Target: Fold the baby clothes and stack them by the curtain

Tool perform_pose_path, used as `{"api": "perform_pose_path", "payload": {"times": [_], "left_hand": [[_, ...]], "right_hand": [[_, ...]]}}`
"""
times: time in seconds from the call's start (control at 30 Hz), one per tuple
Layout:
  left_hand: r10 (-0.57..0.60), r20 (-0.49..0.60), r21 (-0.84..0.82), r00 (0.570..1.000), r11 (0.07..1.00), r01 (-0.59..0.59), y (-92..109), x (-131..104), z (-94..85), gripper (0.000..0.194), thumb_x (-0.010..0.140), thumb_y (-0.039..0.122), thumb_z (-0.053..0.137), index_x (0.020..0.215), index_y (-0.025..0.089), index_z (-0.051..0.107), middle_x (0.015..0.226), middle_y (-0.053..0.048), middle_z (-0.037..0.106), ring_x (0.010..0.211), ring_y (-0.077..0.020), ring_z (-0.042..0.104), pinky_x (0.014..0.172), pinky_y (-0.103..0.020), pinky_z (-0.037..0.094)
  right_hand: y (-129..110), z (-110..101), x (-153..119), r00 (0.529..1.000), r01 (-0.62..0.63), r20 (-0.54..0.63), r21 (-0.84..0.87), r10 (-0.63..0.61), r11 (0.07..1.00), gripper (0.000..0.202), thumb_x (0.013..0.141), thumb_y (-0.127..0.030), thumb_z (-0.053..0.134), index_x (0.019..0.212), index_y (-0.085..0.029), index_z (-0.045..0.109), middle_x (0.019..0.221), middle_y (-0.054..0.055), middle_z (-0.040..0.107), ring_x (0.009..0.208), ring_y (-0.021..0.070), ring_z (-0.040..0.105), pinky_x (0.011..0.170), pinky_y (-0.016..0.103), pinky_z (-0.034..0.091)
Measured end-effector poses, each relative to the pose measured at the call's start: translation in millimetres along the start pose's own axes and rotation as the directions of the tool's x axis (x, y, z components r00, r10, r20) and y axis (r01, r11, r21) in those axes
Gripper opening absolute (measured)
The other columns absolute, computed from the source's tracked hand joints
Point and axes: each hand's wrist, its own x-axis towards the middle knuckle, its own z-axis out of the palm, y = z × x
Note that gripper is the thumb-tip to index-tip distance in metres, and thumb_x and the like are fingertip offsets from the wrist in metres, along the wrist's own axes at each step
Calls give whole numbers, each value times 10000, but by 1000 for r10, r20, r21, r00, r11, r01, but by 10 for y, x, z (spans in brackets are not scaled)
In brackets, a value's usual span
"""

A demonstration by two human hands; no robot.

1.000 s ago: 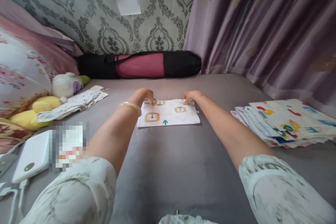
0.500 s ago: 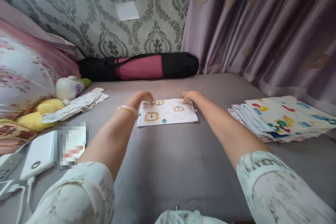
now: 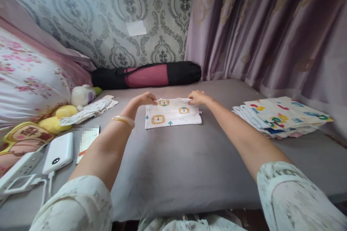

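A white folded cloth (image 3: pixel 173 113) printed with orange lion faces and small green leaves lies flat on the grey bed sheet (image 3: pixel 184 166). At its far left corner, my left hand (image 3: pixel 146 98) pinches the edge, with a pale bangle on that wrist. My right hand (image 3: pixel 197 97) is closed on the far right corner, thumb on top of the fabric. The cloth's near edge rests on the sheet, and a small tag sticks out at its right side.
Folded printed cloths (image 3: pixel 282 115) are stacked at the right. On the left are another folded cloth (image 3: pixel 89 110), plush toys (image 3: pixel 81 95), a white power bank (image 3: pixel 58 153) and a power strip (image 3: pixel 23 168). A black and pink rolled bag (image 3: pixel 148 75) lies along the wall.
The camera view has shifted, so more of the left side shows. The far edge of the lion cloth looks slightly rumpled and lifted between my hands, which still hold its corners.
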Motion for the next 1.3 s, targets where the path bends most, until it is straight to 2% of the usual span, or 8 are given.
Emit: {"api": "perform_pose_path", "payload": {"times": [0.13,0.23,0.37,0.43,0.6,0.8,1.13,1.3], "left_hand": [[46,51,-188,998,982,-35,70,-110,-299,287,647,403,720,837,187,730,789,-4,709,812,-191,637,751,-284,480],[52,-133,-129,990,989,-69,208,-195,-466,291,675,408,719,858,182,724,786,-16,702,835,-202,627,799,-327,472],[132,-515,154,847,986,-59,331,-272,-455,201,768,371,686,868,200,716,843,-52,697,955,-250,576,972,-490,346],[230,-576,281,785,957,-74,322,-321,-327,154,802,340,664,864,206,705,873,-74,694,1001,-275,538,992,-533,289],[448,-435,475,781,851,-223,177,-591,201,133,880,272,540,903,217,660,910,-78,682,958,-260,512,981,-515,284],[522,-309,552,795,779,-297,110,-974,697,168,861,168,488,952,215,621,974,-94,661,986,-264,523,992,-497,293],[414,-122,465,902,827,-316,-30,-1154,879,540,821,50,365,1307,213,535,1370,-126,576,1293,-225,497,1136,-514,190],[296,-24,372,955,889,-266,-123,-1223,839,648,777,53,388,1376,271,504,1460,-74,497,1344,-195,457,1170,-496,203]], "right_hand": [[65,-286,-56,999,31,-34,49,-30,998,236,809,-313,639,1016,-260,741,1028,28,719,1001,226,607,879,358,396],[95,-432,-68,991,57,-128,60,-49,997,250,818,-304,634,1043,-256,732,1029,29,718,985,223,606,862,350,397],[83,-399,-102,893,103,-436,-41,-110,994,228,867,-267,575,1037,-223,719,1155,85,665,1086,269,538,949,413,349],[64,-267,-151,828,134,-530,-130,-183,982,231,888,-215,515,1015,-193,706,1153,111,646,1092,275,508,993,430,311],[37,238,-375,814,219,-470,-296,-341,930,243,853,-103,461,973,-147,668,1057,128,637,1035,264,479,1033,430,256],[18,713,-662,796,292,-423,-357,-432,887,301,867,-36,393,985,-165,638,1072,124,630,1046,251,469,1079,437,204],[40,914,-886,843,343,-317,-302,-433,889,348,917,-47,365,1099,-181,629,1094,117,628,1043,244,497,1061,432,221],[103,855,-945,886,379,-223,-161,-407,911,512,804,35,390,1199,-195,620,1159,117,621,1094,230,518,1020,399,264]]}}
